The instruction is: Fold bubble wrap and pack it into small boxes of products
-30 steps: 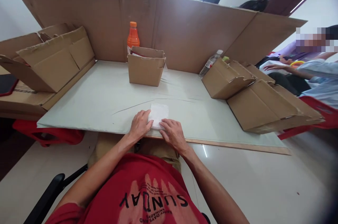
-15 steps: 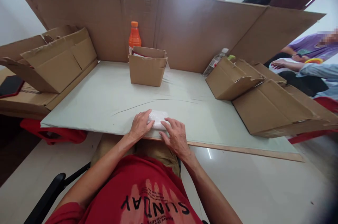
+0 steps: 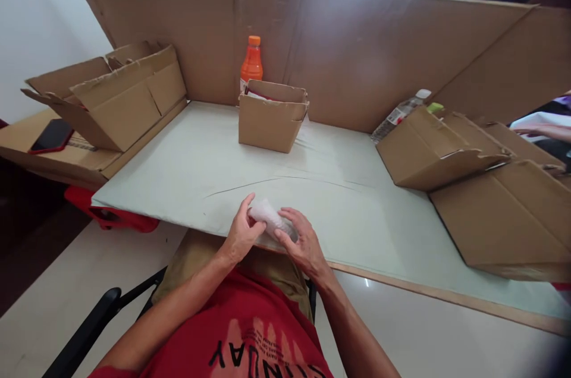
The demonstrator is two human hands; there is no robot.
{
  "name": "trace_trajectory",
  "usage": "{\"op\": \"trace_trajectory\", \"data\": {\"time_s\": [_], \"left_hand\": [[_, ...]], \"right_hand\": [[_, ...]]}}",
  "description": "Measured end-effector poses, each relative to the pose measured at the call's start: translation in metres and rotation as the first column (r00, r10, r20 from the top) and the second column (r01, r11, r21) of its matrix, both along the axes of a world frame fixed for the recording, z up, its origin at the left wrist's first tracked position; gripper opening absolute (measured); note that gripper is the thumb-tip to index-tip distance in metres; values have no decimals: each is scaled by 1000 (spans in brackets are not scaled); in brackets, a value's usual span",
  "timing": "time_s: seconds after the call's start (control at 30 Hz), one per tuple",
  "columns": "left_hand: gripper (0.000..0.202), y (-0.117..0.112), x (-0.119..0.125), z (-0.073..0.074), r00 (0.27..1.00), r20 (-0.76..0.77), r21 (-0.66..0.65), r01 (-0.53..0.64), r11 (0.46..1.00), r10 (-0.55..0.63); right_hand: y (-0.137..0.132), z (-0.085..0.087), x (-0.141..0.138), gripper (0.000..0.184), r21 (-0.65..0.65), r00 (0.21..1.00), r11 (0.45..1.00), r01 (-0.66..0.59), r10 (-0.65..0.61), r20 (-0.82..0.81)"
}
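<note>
A small bundle of white bubble wrap is held near the front edge of the table, tilted with its left end higher. My left hand grips its left end, thumb on the near side and fingers on the far side. At the other end, my right hand closes round it with thumb and fingers. What lies inside the wrap, if anything, cannot be made out.
A cardboard box stands mid-table before an orange bottle. More boxes sit on the right beside a clear bottle. On the left are an open carton and a phone. A cardboard screen closes the back.
The bubble-wrap bundle lay flat on the table under my fingers; now it is lifted and tilted, with both hands closed round its ends. The view has turned to the right.
</note>
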State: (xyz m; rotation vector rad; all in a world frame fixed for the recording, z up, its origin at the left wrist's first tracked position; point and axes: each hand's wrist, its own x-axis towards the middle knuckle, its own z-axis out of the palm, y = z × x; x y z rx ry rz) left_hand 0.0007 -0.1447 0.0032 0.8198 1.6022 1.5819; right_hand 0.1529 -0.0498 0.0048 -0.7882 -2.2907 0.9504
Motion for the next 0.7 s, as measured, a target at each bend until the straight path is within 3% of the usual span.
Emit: {"op": "trace_trajectory", "data": {"time_s": [0.1,0.17,0.27,0.33,0.4,0.47,0.53,0.6,0.7], "left_hand": [[79,0,0,0,996,-16,27,85,996,-84],[74,4,-5,-1,984,-122,23,130,991,-127],[63,22,-29,5,919,-385,45,112,993,-86],[54,45,-53,22,803,-596,119,69,990,16],[48,77,-80,48,622,-771,225,58,973,141],[48,116,-106,79,421,-870,311,67,948,256],[54,159,-129,105,282,-909,334,55,941,306],[62,197,-148,121,214,-939,280,21,960,270],[67,232,-164,124,223,-959,170,-49,984,177]], "right_hand": [[10,10,1,61,-238,995,967,-88,76,-60],[17,12,-1,49,-362,989,921,-145,122,-85],[26,7,-4,32,-428,992,900,-84,36,-118],[33,2,-2,31,-429,989,903,-6,-58,-137],[40,-3,2,28,-376,979,924,67,-135,-156],[45,-6,8,24,-284,961,945,160,-216,-176],[50,-8,14,20,-211,938,945,252,-292,-186],[52,-7,19,18,-187,928,936,300,-331,-172],[59,-1,26,18,-194,935,935,297,-326,-142]]}}
